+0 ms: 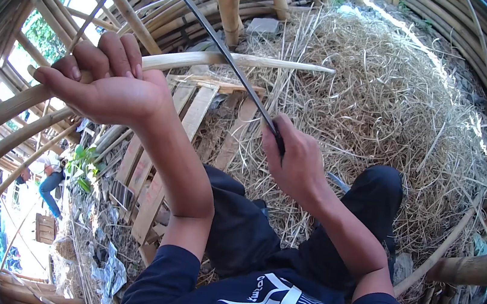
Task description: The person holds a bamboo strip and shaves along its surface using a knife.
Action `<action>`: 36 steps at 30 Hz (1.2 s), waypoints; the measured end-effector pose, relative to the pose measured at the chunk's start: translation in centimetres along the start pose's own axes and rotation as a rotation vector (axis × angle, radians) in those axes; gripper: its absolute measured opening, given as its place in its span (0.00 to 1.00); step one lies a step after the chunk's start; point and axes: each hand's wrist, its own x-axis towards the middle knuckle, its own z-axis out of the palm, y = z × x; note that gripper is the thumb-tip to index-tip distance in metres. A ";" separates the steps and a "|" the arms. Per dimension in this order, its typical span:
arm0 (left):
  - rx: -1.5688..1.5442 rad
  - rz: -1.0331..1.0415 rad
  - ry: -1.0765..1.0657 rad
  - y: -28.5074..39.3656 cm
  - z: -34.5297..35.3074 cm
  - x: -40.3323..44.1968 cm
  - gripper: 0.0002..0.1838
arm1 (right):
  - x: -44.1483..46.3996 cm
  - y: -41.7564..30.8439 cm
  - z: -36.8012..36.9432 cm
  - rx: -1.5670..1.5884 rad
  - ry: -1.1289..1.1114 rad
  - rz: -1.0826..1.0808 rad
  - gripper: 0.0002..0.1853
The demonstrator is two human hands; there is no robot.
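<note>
My left hand (101, 77), palm turned up, is wrapped round a long bamboo pole (188, 59). The pole's pale, shaved end tapers to a point on the right, while its other end runs out to the left edge. In my right hand (294, 158) is the handle of a long, dark machete (209, 33). Its blade slants up and to the left, crossing the pale part of the pole; whether it touches the wood, I cannot tell. The handle is mostly hidden by my fingers.
A big heap of shavings (377, 101) covers the ground in front and to the right. Wooden slats of a pallet (196, 113) lie below the pole. An upright bamboo post (224, 4) stands ahead, with stacked bamboo (175, 16) behind. Another person (51, 180) is far off at left.
</note>
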 end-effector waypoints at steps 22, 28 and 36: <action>-0.038 0.009 0.102 -1.8 1.1 1.4 0.22 | 2.6 3.9 0.9 0.024 0.043 0.345 0.12; 0.002 0.044 0.119 -2.3 1.5 1.4 0.21 | 4.1 -0.7 1.5 0.047 0.009 0.024 0.10; 0.099 0.055 0.178 -3.5 0.2 2.2 0.24 | 3.6 4.5 3.6 0.042 0.077 0.273 0.12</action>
